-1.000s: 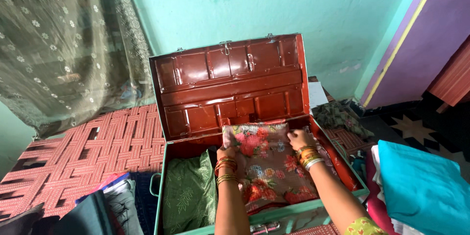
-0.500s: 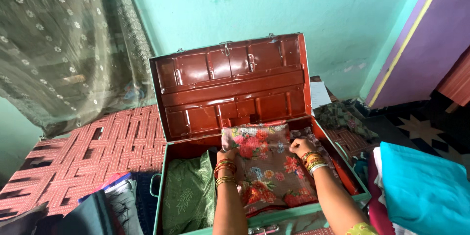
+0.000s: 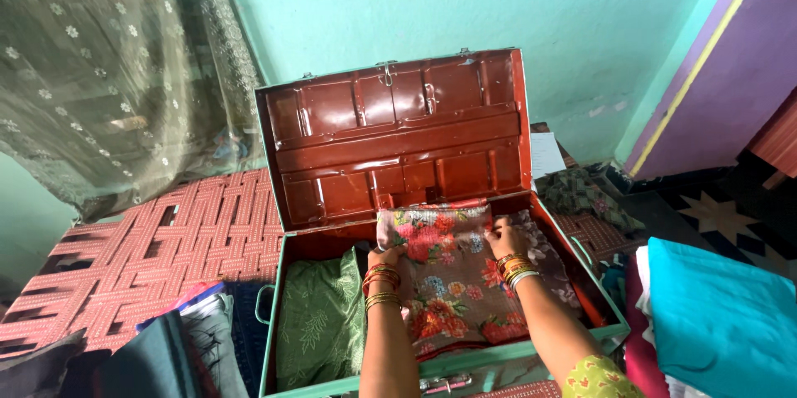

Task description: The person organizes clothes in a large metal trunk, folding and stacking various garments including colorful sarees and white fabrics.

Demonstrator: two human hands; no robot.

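Note:
A green metal trunk (image 3: 270, 340) stands open, its red-brown lid (image 3: 398, 128) leaning back against the wall. Inside, on the right, lies a folded floral cloth (image 3: 448, 290) in red, pink and grey. My left hand (image 3: 383, 258) rests on the cloth's left edge, fingers curled over it. My right hand (image 3: 505, 240) presses flat on its upper right part. Both wrists wear gold and red bangles. A folded green patterned cloth (image 3: 320, 323) lies in the trunk's left half.
A red woven cot surface (image 3: 141, 257) extends to the left, with dark folded clothes (image 3: 166, 348) on it. A teal folded cloth stack (image 3: 722, 315) sits at the right. A sheer patterned curtain (image 3: 100, 58) hangs at the left.
My right hand has slid slightly across the floral cloth's top; the cloth has been smoothed down a little. The trunk has not moved.

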